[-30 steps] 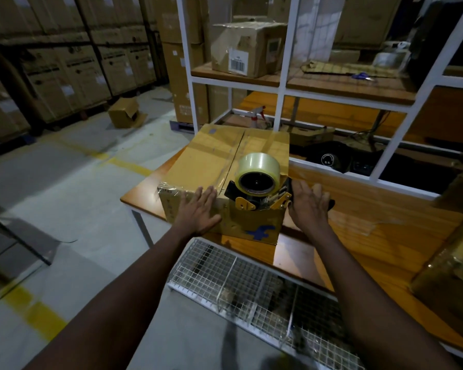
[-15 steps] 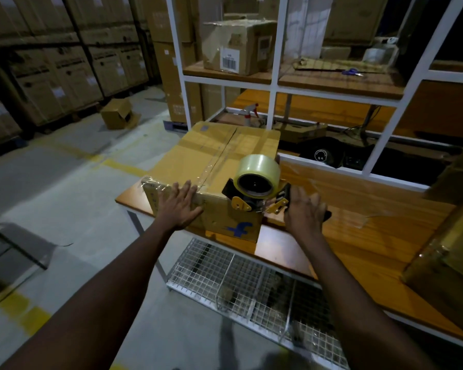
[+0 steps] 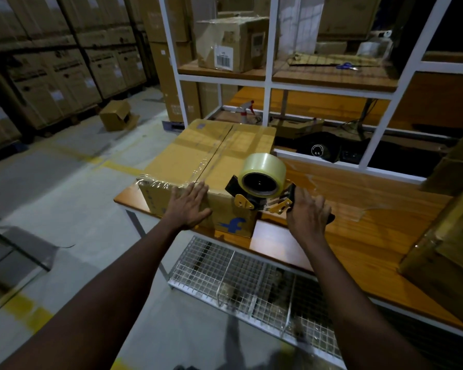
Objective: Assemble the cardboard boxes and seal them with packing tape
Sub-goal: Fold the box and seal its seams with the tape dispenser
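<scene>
Cannot see the tape dispenser's (image 3: 254, 201) handle beneath the right grip (image 3: 309, 213), save a black tip. Cannot see part of the box's (image 3: 211, 156) near face behind the left grip (image 3: 189, 206). Cannot follow the worktop's (image 3: 358, 222) right end or the cartons (image 3: 455, 236) there past the picture's edge. Cannot read the label (image 3: 223, 57) on the shelf carton: too small. Cannot make out the wire basket's (image 3: 251, 284) contents: dim and blurred.

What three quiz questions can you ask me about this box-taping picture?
1. True or false: the left hand presses flat against the box.
2. Which hand holds the tape dispenser? A: left. B: right.
3. Fill in: the logo on the box's front is coloured ____.

Key: 1 true; 2 B, the right hand grips its handle; 3 blue.
</scene>
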Demonstrator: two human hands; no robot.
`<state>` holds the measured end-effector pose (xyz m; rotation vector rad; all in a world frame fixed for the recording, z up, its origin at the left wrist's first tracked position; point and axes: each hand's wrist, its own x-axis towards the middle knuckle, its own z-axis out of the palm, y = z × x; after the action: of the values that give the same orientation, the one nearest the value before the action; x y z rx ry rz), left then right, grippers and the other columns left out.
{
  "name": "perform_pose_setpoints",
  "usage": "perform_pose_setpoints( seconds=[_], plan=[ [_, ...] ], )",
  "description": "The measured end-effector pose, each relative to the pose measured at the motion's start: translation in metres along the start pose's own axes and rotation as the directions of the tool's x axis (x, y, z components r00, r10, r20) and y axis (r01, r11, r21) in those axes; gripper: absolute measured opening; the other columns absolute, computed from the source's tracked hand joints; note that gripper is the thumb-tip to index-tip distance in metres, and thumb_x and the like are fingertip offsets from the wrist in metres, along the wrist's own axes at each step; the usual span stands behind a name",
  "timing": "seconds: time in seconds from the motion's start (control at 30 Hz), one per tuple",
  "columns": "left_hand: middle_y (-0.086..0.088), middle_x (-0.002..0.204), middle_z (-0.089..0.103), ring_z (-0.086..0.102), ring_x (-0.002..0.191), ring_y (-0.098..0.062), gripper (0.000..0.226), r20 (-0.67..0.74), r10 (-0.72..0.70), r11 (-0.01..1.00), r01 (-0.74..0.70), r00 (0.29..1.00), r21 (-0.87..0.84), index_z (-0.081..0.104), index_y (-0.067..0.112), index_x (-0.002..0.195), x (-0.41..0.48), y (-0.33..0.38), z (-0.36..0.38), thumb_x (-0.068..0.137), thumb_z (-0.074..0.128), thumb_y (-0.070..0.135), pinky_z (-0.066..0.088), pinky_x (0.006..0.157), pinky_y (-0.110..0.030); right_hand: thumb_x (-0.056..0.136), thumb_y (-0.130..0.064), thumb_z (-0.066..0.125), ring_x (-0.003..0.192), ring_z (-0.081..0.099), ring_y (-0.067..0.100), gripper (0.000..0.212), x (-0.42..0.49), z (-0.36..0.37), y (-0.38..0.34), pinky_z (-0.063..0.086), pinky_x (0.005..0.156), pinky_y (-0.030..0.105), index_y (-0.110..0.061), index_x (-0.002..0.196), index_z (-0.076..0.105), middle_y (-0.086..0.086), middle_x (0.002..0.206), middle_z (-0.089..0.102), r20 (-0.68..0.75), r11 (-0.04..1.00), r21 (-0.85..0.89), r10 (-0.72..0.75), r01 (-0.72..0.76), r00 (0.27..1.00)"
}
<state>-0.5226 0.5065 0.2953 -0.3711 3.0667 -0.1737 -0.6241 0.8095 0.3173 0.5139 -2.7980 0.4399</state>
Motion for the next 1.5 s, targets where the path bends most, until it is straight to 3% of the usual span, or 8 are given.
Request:
perform_pose_setpoints(
  seconds=[0.17,0.3,0.57,0.73,0.83,0.93,1.37,1.5],
  plan=[
    [-0.002,0.165,-0.005,0.003,0.152,-0.024,0.104,0.034,-0.056,0.996,0.058,0.998,-0.062,0.003,0.019,0.158,0.006,0.015,-0.012,0.073,-0.009,0.078,0.000,0.116,-0.062,0.086,-0.010,0.061,0.109,0.045,0.037,0.038,-0.004,0.003,0.003,0.034,0.087,0.046,-0.015,0.122,0.048,0.007,0.122,0.055,0.023,0.999,0.000,0.032,-0.033,0.999],
    [-0.002,0.163,-0.011,-0.001,0.152,-0.021,0.101,0.052,0.079,0.997,-0.078,0.996,-0.020,-0.007,0.018,0.156,0.011,0.036,-0.015,0.072,-0.012,0.075,0.000,0.120,-0.056,0.087,-0.007,0.057,0.106,0.044,0.036,0.035,-0.001,0.002,0.003,0.033,0.086,0.045,-0.014,0.120,0.048,0.007,0.121,0.055,0.015,1.000,0.013,0.015,-0.016,1.000],
    [0.000,0.163,-0.014,-0.004,0.152,-0.019,0.100,0.040,0.076,0.997,-0.076,0.996,0.010,-0.009,0.020,0.156,0.011,0.035,-0.006,0.073,-0.011,0.076,-0.001,0.120,-0.059,0.084,-0.007,0.062,0.103,0.044,0.036,0.039,-0.006,0.002,0.022,0.032,0.083,0.045,-0.014,0.120,0.049,0.007,0.119,0.057,-0.005,1.000,0.015,0.014,-0.013,1.000],
    [0.000,0.164,-0.013,-0.004,0.152,-0.020,0.095,0.066,0.053,0.999,-0.053,0.996,-0.013,-0.007,0.019,0.157,0.010,0.040,-0.010,0.080,-0.005,0.076,-0.003,0.119,-0.057,0.087,-0.013,0.061,0.116,0.040,0.039,0.044,-0.015,0.007,0.033,0.033,0.091,0.048,-0.011,0.129,0.047,0.010,0.129,0.052,0.060,0.996,0.012,0.092,-0.093,0.994],
    [-0.001,0.165,-0.008,-0.001,0.153,-0.022,0.075,0.074,0.050,0.997,-0.046,0.996,-0.060,-0.003,0.016,0.158,0.016,0.049,-0.020,0.099,0.013,0.061,0.000,0.121,-0.055,0.087,-0.013,0.062,0.114,0.042,0.038,0.046,-0.017,0.009,0.027,0.033,0.089,0.046,-0.012,0.130,0.046,0.009,0.130,0.052,0.067,0.992,0.020,0.121,-0.122,0.990],
    [-0.005,0.164,-0.012,-0.004,0.153,-0.024,0.066,0.086,0.156,0.986,-0.150,0.984,-0.070,-0.008,0.014,0.157,0.024,0.061,-0.024,0.105,0.014,0.048,0.005,0.123,-0.050,0.086,-0.015,0.063,0.116,0.042,0.039,0.050,-0.017,0.011,0.028,0.034,0.089,0.046,-0.012,0.132,0.044,0.010,0.131,0.051,0.078,0.991,0.012,0.132,-0.133,0.988],
    [-0.001,0.164,-0.014,-0.007,0.152,-0.021,0.068,0.073,0.172,0.985,-0.170,0.982,-0.026,-0.009,0.017,0.158,0.025,0.061,-0.012,0.104,0.019,0.050,0.003,0.122,-0.046,0.091,-0.011,0.059,0.118,0.038,0.042,0.043,-0.042,0.015,0.067,0.031,0.095,0.051,-0.008,0.131,0.044,0.016,0.131,0.048,0.107,0.974,0.025,0.221,-0.224,0.969],
    [-0.001,0.164,-0.014,-0.007,0.153,-0.024,0.071,0.060,0.168,0.985,-0.166,0.984,-0.043,-0.009,0.018,0.157,0.025,0.065,-0.009,0.103,0.019,0.053,0.003,0.122,-0.049,0.095,-0.013,0.053,0.113,0.038,0.038,0.036,-0.043,0.028,0.047,0.030,0.093,0.049,-0.011,0.129,0.043,0.012,0.130,0.047,0.147,0.975,0.004,0.221,-0.224,0.964]
  ],
)
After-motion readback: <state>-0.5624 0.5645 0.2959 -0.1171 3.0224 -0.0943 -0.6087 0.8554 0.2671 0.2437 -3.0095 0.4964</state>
